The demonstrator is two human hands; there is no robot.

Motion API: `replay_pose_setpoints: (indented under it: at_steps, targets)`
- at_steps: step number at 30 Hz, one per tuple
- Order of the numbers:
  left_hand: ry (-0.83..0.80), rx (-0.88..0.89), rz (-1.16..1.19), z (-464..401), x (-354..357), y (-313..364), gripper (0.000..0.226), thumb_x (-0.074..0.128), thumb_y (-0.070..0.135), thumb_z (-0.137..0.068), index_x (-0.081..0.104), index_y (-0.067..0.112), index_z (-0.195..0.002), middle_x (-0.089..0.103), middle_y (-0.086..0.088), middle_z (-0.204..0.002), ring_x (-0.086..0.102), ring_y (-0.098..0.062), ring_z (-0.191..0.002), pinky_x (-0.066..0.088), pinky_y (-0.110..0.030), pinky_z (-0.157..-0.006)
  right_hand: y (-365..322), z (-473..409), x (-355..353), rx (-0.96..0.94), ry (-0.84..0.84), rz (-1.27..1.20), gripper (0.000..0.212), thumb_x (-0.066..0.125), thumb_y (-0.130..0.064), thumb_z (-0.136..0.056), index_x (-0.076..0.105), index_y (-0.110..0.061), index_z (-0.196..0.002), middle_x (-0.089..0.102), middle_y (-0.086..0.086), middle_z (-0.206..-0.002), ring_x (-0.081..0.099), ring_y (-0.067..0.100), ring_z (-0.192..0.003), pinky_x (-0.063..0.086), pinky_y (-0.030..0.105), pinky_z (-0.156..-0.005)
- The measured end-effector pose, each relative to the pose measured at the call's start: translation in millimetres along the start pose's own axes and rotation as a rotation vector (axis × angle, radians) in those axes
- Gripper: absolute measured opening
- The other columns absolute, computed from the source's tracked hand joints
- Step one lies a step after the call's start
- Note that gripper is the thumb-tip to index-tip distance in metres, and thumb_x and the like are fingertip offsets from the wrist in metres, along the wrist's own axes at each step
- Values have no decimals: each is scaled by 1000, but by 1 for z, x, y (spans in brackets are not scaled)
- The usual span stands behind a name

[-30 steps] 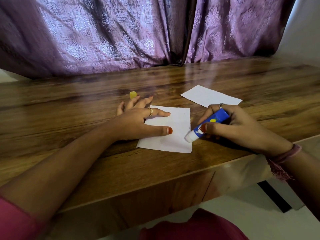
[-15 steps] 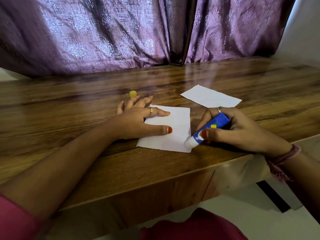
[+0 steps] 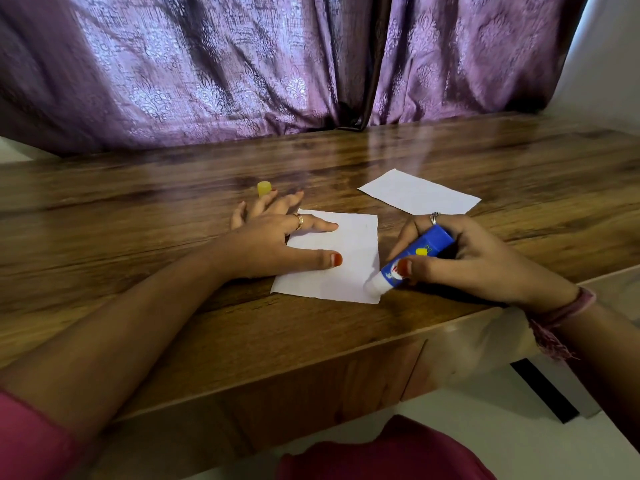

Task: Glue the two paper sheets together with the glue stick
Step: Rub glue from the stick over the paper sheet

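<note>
Wooden table (image 3: 138, 258) w/ two white paper sheets on it. Near sheet (image 3: 346, 271) lies flat close to the table's front edge, roughly centre of view. L hand (image 3: 277, 244) lies flat on that sheet's 9 o'clock side, fingers straight and spread, thumb and index resting on the paper, other fingers reaching past its far-left corner onto the wood; holds nothing. R hand (image 3: 464, 261) sits at 3 o'clock of the near sheet, fingers and thumb curled round a blue glue stick (image 3: 412, 261), gripping the barrel. Stick is tilted, white tip pointing down toward 7 o'clock and touching the sheet right by its near-right corner; blue end points up toward 1 o'clock. Second sheet (image 3: 419, 192) lies flat at about 1 o'clock from the near one, apart from it, just beyond the R hand's knuckles. Small yellow cap (image 3: 264, 188) stands on the table at 11 o'clock of the near sheet, just past the L fingertips; can't tell if it touches them. Purple patterned curtain (image 3: 242, 71) hangs behind the table at 12 o'clock. Ring on each hand, thread band on R wrist.
</note>
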State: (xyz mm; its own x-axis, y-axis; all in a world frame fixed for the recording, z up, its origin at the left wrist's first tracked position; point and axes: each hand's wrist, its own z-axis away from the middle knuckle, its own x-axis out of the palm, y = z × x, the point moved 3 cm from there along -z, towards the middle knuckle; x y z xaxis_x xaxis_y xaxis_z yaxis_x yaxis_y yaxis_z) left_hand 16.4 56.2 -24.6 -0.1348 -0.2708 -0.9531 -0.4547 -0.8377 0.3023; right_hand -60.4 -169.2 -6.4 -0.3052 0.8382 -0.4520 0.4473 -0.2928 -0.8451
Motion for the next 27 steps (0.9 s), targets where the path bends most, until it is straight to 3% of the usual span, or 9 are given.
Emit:
replay_pose_setpoints:
  at_steps: [8, 12, 15, 23, 27]
  targets:
    - [26, 5, 3, 0, -1, 0, 64, 37, 91, -53, 37, 73, -115, 2, 15, -158, -13, -15, -143, -12, -52, -108, 2, 0, -1, 14, 17, -10, 6, 65, -11, -74, 70, -15, -77, 68, -2, -68, 58, 5, -61, 47, 16, -59]
    - [46, -6, 3, 2, 0, 0, 65, 40, 89, -55, 41, 68, -117, 3, 15, -158, -12, -14, -143, -12, -53, -107, 7, -4, -9, 74, 270, -211, 16, 61, -13, -75, 67, -20, -62, 57, -1, -51, 44, 9, -43, 38, 17, -41]
    - [94, -29, -48, 3, 0, 2, 73, 36, 91, -55, 47, 56, -118, 7, 12, -158, -12, -13, -143, -12, -54, -108, 12, -5, -16, 130, 429, -243, 17, 61, -18, -75, 64, -21, -59, 50, -3, -49, 38, 10, -43, 29, 18, -38]
    - [235, -171, -241, 3, 1, 17, 86, 25, 95, -54, 55, 30, -103, 25, -1, -152, -3, -21, -143, -7, -56, -107, 16, -4, -22, 203, 566, -338, 18, 58, -13, -84, 62, -17, -67, 52, -2, -51, 40, 9, -43, 28, 16, -38]
    - [286, -167, -251, 7, -3, 22, 85, 24, 94, -60, 57, 27, -101, 26, -4, -151, 0, -24, -142, -1, -57, -108, 14, -3, -21, 209, 579, -354, 21, 58, -13, -84, 63, -18, -65, 52, -1, -52, 40, 9, -44, 27, 18, -38]
